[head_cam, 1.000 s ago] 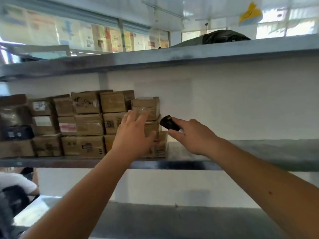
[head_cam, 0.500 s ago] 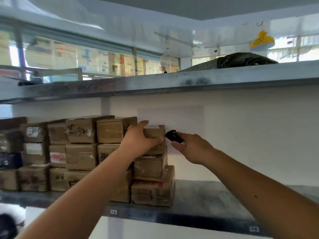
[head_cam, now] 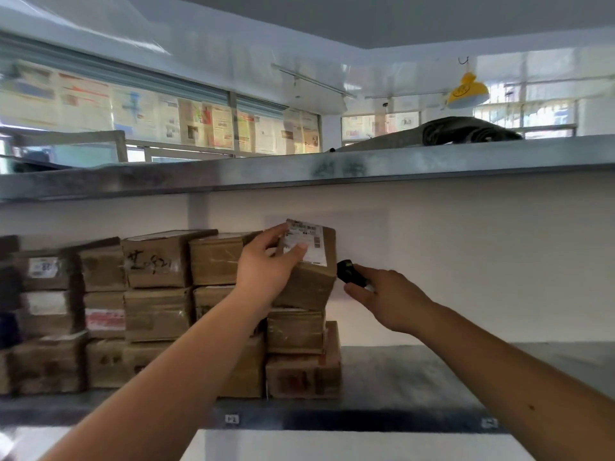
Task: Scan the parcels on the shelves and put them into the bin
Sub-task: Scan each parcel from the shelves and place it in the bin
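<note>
My left hand grips a small brown cardboard parcel, tilted so its white label faces me, above the rightmost stack of parcels. To its right my right hand holds a small black scanner, whose tip sits just beside the parcel's right edge. More brown parcels are stacked in rows along the left of the grey metal shelf. No bin is in view.
An upper metal shelf runs overhead with a dark bundle on it. The white back wall is behind the shelf's right half, which holds no parcels. A yellow lamp hangs at top right.
My left hand reached the top parcel of the right stack, gripped it and tipped it up, label toward me. The camera rose and moved closer. My right hand kept the scanner alongside.
</note>
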Demonstrator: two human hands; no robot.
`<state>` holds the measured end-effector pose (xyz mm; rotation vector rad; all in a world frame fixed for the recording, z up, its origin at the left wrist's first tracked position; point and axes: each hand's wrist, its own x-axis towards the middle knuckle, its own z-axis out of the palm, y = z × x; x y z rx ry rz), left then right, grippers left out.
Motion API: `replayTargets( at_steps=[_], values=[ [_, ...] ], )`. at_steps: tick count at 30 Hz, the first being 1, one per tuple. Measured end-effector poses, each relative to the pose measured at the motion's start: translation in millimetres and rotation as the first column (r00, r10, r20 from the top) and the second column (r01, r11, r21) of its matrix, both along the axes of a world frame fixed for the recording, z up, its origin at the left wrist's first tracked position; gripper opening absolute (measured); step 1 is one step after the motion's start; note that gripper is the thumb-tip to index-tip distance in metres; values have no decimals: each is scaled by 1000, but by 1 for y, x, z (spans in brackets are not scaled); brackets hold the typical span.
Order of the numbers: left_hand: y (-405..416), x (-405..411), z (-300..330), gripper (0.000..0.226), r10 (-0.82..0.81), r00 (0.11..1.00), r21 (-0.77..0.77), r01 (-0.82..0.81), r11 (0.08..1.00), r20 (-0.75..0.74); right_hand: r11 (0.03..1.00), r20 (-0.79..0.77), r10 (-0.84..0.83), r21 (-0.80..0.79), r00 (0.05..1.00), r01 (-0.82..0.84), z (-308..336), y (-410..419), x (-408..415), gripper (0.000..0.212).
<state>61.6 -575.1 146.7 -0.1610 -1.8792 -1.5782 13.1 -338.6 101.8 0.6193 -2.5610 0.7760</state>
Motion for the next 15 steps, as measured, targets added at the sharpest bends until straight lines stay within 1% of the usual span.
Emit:
replayTargets(
  at_steps=[2, 4, 8, 12, 15],
  values=[
    [0, 9, -1, 63, -65, 998, 67, 66, 996, -20, 999, 13, 8, -49, 1000, -7, -2, 4, 14, 60],
    [1, 17, -2, 81, -79, 997, 45, 80, 996, -25, 997, 17, 6, -81, 1000, -5, -1, 7, 28, 60],
    [1, 38, -6, 114, -141, 990, -29, 141, 990, 1, 996, 8, -27, -81, 1000, 27, 1, 12, 59, 61],
    [0, 58, -19, 130, -245, 969, -152, 248, 957, 37, 995, 21, -38, -89, 999, 40, -2, 15, 94, 58],
    [-5, 71, -33, 136, -267, 964, -260, 263, 929, 19, 997, 34, -75, -23, 997, 76, -6, 16, 118, 56]
  ],
)
